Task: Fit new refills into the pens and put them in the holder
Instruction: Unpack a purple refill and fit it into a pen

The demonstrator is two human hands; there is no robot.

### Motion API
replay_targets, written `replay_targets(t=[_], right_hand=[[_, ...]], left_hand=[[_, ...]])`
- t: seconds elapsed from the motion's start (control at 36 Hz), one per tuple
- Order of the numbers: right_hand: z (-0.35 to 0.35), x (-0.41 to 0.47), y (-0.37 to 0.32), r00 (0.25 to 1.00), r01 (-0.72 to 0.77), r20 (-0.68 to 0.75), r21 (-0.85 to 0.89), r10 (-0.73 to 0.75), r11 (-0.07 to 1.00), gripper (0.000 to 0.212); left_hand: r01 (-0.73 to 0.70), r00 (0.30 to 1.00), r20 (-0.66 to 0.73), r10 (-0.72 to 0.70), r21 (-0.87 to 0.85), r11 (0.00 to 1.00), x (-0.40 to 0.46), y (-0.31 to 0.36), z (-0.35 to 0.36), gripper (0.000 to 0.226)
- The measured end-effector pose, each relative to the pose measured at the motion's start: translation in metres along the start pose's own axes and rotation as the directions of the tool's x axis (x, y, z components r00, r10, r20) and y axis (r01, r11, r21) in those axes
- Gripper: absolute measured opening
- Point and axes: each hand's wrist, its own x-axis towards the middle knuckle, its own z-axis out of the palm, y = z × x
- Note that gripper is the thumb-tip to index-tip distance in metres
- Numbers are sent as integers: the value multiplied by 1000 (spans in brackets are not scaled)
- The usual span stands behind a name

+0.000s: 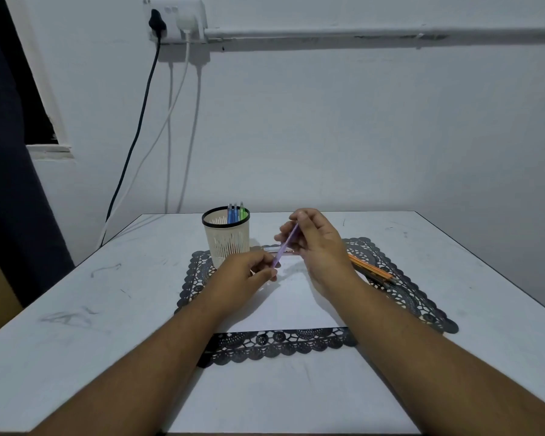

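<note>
Both hands share one purple pen [285,245], held slanted above the white sheet [283,297]: the left hand [247,270] pinches its lower end in a closed grip, and the right hand [315,239] curls its fingers round the upper end. Just behind the left hand stands the mesh holder [226,239] (two blue pens and a green one already inside). Orange refills [373,268] lie on the black lace mat [403,287] right of the right hand, all on the pale counter [92,309].

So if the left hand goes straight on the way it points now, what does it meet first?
The left hand points forward and right, pinching the purple pen. Going on, it would probably first meet the right hand gripping the pen's upper end, though depth is unclear.
</note>
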Motion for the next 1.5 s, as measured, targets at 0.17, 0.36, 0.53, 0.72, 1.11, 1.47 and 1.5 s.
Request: replay_targets(t=[0.17,0.36,0.53,0.72,1.11,1.47,1.5], right_hand=[[17,-6,-7,993,-106,90,346,80,932,31],[12,-6,-13,987,-147,127,463,98,874,29],[4,-2,-16,990,-130,111,498,86,857,23],[0,0,-14,989,-135,130,540,76,831,22],[0,1,-12,985,-144,159,545,68,826,25],[-4,1,-14,982,-157,175,539,73,827,24],[-4,1,-14,982,-156,175,540,71,827,25]], left_hand=[[-9,999,45,9,-17,1000,-1,-3,3,15],[8,999,46,-3,-95,995,-1,-4,3,10],[-21,997,76,27,-84,996,0,0,0,16],[-9,999,36,12,-96,995,-1,0,0,15],[5,1000,15,-3,-123,992,-1,0,-1,13],[4,1000,29,-1,-102,995,-2,4,-1,13],[2,1000,30,1,-100,995,-3,4,-1,13]])
